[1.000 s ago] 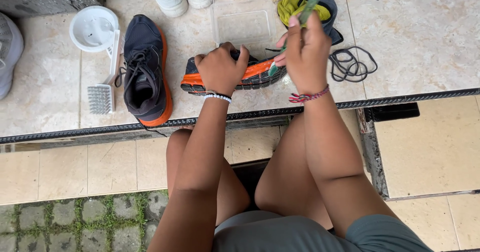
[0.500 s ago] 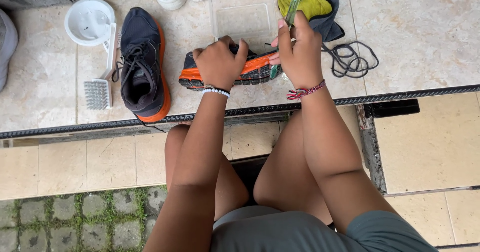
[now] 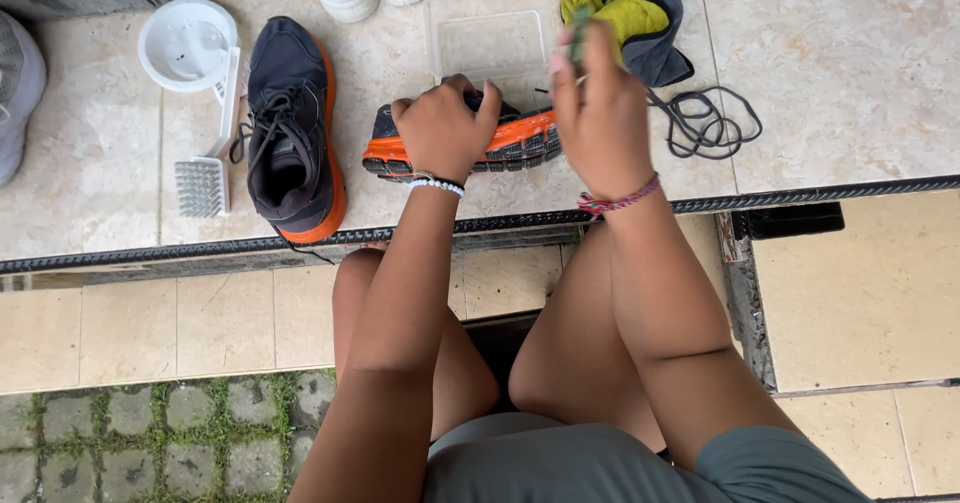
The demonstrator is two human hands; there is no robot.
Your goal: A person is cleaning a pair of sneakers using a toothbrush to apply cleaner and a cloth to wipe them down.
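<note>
Left hand (image 3: 440, 128) clamps the tipped dark shoe with orange sole (image 3: 470, 143) at the step's edge; right hand (image 3: 600, 113), just beside its toe, pinches a small green brush (image 3: 578, 43). Judged risk: the shoe slipping off the edge. Beyond the grip lies a clear rectangular tub (image 3: 490, 43), unlabelled

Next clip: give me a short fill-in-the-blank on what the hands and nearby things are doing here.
1. The left hand presses down on a shoe lying on its ____, orange sole facing the camera.
2. The other dark shoe lies ____ of the held one.
3. The loose laces lie beside the ____ hand.

Missing words: side; left; right
</note>
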